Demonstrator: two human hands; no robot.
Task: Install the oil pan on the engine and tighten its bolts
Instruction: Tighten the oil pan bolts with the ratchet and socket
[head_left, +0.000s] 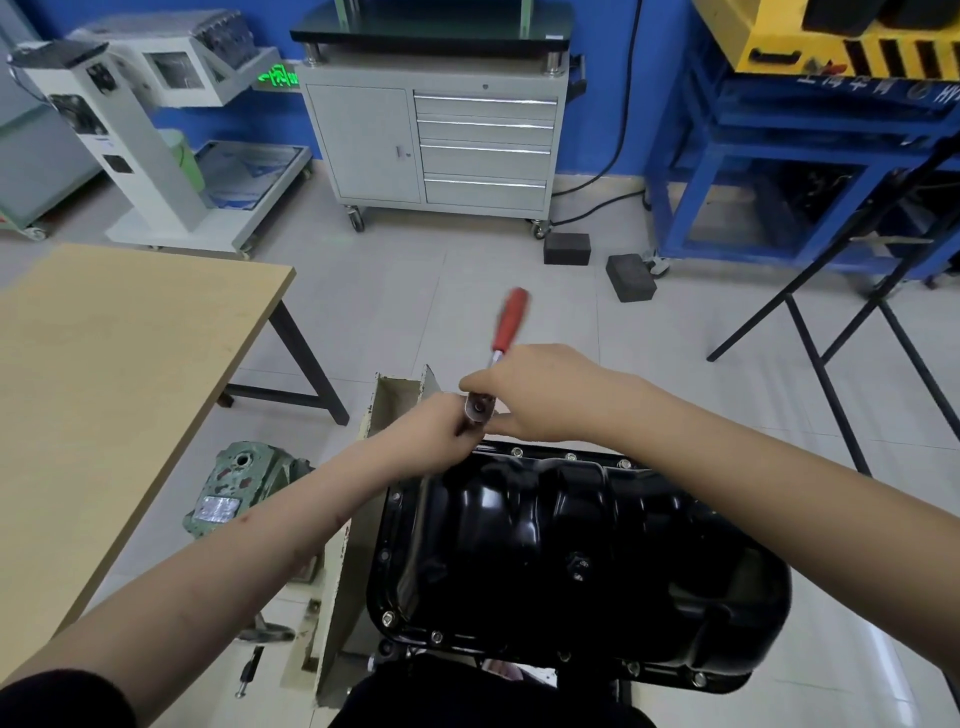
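- Both hands meet over the far-left corner of the oil pan (571, 540): right hand (540, 395) wraps the ratchet (501, 353) at its chrome head, left hand (436, 431) pinches under the head.
- One glossy black stamped pan, flange up.
- Roughly a dozen shiny bolts (570, 457) visible round its rim.
- Ratchet handle's red.

Open floor (415, 291) is seen beyond the oil pan (545, 530). The left side is hemmed by the wooden worktop (104, 364) and a green housing (239, 483); black stand legs (831, 338) block the right.
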